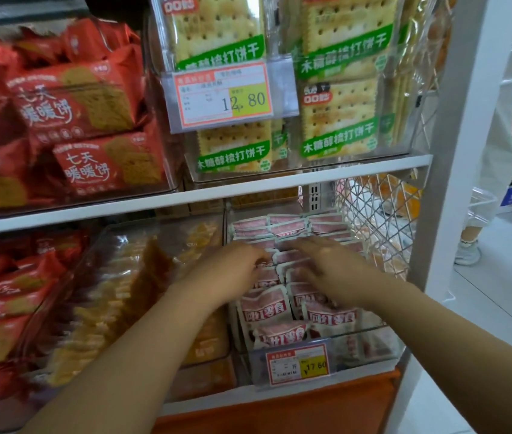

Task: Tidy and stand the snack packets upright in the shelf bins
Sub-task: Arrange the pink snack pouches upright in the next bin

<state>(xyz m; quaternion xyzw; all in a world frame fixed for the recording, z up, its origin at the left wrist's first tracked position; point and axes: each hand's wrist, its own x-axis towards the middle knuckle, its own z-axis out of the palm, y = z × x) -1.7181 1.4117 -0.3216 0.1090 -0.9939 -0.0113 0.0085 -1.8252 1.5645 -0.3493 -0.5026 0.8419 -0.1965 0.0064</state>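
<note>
Small pink-and-white snack packets (265,303) fill a clear plastic bin (370,343) on the lower shelf, right of centre. Rows at the back stand upright, while the front ones lean and lie crooked. My left hand (236,266) reaches into the middle of the bin, its fingers curled over the tops of a few packets. My right hand (331,264) lies across the packets beside it, with its fingers stretched out to the left and the thumb pressing down among them. Both hands hide the middle rows.
A price tag (298,364) hangs on the bin's front. Left of it stands a clear bin of yellow-orange packets (142,286), then red biscuit packs (7,292). Green cracker packs (339,117) fill the shelf above. A white post (455,151) borders the right, with another person's shoe (467,252) beyond.
</note>
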